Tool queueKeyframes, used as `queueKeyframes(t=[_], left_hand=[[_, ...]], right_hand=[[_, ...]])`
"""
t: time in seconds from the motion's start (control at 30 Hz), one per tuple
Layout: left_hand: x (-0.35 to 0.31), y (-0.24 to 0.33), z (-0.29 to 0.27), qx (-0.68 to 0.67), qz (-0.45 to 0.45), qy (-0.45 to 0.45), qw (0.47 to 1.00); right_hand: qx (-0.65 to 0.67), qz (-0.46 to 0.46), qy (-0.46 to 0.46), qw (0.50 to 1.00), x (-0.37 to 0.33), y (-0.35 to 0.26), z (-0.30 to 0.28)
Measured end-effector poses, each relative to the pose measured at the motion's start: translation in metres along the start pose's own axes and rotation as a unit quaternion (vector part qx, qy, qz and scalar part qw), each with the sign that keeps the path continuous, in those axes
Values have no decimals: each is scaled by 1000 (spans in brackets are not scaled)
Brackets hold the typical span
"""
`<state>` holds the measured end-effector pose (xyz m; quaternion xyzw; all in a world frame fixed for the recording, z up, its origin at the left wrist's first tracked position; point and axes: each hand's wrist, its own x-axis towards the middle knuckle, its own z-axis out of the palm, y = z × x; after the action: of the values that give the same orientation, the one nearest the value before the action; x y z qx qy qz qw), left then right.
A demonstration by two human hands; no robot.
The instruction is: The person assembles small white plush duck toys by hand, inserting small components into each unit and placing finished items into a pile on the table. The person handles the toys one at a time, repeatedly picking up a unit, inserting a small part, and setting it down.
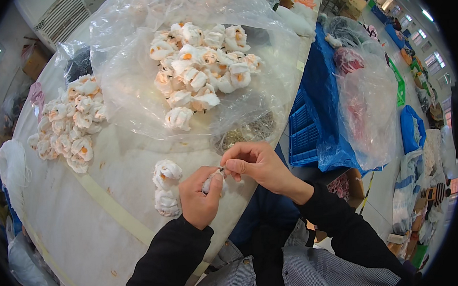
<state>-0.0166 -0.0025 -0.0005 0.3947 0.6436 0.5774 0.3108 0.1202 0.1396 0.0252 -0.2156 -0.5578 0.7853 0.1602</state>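
Note:
My left hand (pixel 200 197) is closed around a small white plush piece (pixel 207 185), much of it hidden by the fingers. Close beside it, my right hand (pixel 257 165) pinches thumb against forefinger at the plush piece's upper end. A tiny dark bit (pixel 222 169) shows between the two hands; what the right fingertips grip is too small to name. Just left of my left hand, a fluffy white plush piece (pixel 167 172) lies on the table, touching a second plush piece (pixel 167 202) nearer to me.
A heap of white plush pieces with orange spots (pixel 192 74) lies on a clear plastic bag (pixel 130 97) on the pale table (pixel 119 166). Another heap (pixel 71 122) sits at the left. Past the right table edge stand a blue crate (pixel 301 132) and a filled plastic bag (pixel 367 112).

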Motion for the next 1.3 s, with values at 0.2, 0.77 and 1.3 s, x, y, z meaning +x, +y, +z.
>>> queueKeyframes(t=[0.2,0.77,1.3], left_hand=[[0,0,-1,0,12,-26,1000],[-1,-1,2,21,41,-16,999],[0,-1,2,-4,37,-32,999]], right_hand=[[-23,23,4,999,-3,3,1],[-324,-136,38,935,-14,-7,8],[-306,-157,62,937,-19,1,6]])
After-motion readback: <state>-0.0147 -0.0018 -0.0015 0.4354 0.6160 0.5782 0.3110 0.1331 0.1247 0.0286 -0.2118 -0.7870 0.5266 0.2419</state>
